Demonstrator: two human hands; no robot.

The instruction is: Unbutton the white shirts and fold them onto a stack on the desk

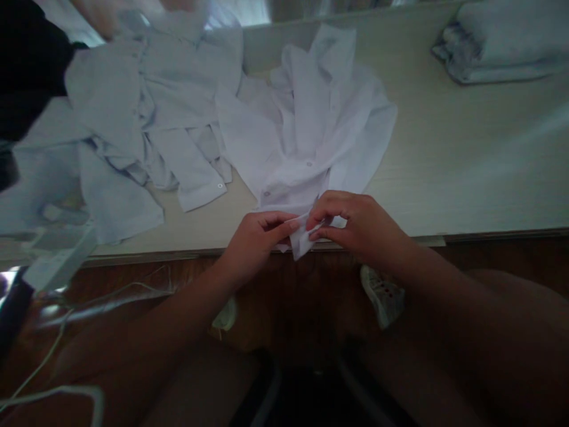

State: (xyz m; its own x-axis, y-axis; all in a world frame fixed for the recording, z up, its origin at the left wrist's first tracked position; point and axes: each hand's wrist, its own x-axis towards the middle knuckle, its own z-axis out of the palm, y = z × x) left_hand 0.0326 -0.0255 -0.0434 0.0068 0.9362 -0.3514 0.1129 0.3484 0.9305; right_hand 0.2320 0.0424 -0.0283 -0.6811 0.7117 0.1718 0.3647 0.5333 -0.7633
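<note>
Nearest the camera, two bare forearms are seen converging above a dark wooden floor, where two pale shoes (383, 295) and thin white cords (53, 350) are visible. The left hand (253, 240) and right hand (355, 222) are brought together at the near edge of the table (466, 178), a pale surface with a faint wood grain and a straight front lip. Both hands are closed in a pinch: a small pointed corner of the white shirt (306, 136) is gripped between thumb and fingertips of each, the corner hanging just over the table edge. The shirt, a thin smooth woven fabric with small round buttons along its lower placket, is spread open and rumpled across the middle of the table, its collar directed away. To the left, just beside and partly touching it, a pale blue shirt (146, 118) is heaped in loose, crumpled folds, a buttoned cuff lying flat toward the front. At the far right corner, a folded stack of pale cloth (498, 44) is laid, thick, soft-edged and rectangular. A dark blurred shape is cut off at the upper left.
</note>
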